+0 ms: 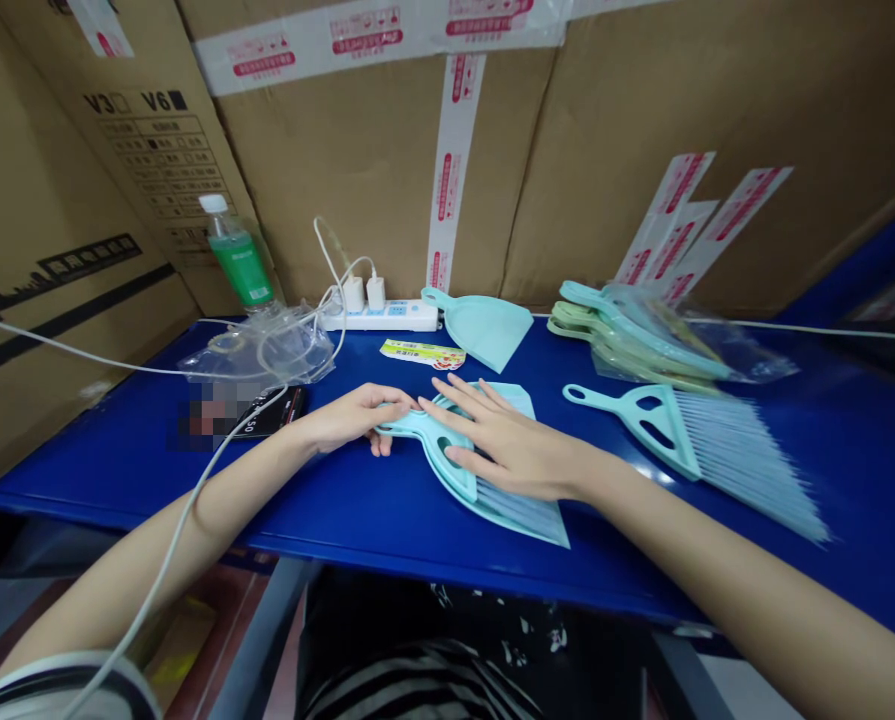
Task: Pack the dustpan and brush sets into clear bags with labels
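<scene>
In the middle of the blue table, a light-blue hand brush [444,440] lies on a matching dustpan [521,400], their handles together at the left. My left hand [361,415] pinches the handle end between thumb and fingers. Flat across the brush head rests my right hand [511,445], its fingers spread; it hides part of the brush and pan. To the right lies a second light-blue brush [672,430], bristles pointing right. Behind my hands is another light-blue dustpan [488,325], and a printed label strip [422,354] lies near it.
Bagged dustpans and brushes [642,330] lie at the back right. A power strip [398,317] with white chargers, a green-labelled bottle [238,255], and clear plastic wrap [267,345] stand at the back left. A white cable [192,500] crosses my left arm. Cardboard boxes [387,160] wall the back.
</scene>
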The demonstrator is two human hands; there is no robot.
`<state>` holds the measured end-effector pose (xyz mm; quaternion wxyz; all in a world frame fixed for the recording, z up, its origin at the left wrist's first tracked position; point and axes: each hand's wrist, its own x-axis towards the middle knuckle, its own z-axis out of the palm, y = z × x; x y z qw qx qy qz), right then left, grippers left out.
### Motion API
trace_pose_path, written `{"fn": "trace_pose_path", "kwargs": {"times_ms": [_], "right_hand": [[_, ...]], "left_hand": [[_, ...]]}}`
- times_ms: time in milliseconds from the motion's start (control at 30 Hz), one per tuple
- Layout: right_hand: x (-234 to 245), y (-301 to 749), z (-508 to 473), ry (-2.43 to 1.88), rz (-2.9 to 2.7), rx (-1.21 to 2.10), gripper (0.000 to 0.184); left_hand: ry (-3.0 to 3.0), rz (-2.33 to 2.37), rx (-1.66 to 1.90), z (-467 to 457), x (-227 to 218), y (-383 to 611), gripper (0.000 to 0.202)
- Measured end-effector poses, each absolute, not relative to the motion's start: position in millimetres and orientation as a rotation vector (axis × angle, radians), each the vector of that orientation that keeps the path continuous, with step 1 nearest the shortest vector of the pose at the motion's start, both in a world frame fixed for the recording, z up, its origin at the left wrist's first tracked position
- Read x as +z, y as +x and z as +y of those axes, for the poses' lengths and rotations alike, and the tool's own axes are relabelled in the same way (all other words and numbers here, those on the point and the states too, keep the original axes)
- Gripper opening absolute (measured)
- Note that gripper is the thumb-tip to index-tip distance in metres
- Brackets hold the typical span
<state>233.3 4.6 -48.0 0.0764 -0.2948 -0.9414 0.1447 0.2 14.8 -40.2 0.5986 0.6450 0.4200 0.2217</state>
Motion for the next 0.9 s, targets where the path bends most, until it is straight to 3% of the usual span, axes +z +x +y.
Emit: {"fn": "trace_pose_path", "kwargs": {"times_ms": [500, 900], "right_hand": [[-47.6, 231.0, 2.1, -0.894, -2.822, 0.405, 0.059], [-52.0, 228.4, 2.3, -0.893, -2.811, 0.415, 0.059]], "left_hand": [[1.499, 0.955, 0.543, 15.4, -42.8, 1.5, 0.038], [1.526, 0.989, 0.523, 14.0, -38.6, 2.0, 0.032]]}}
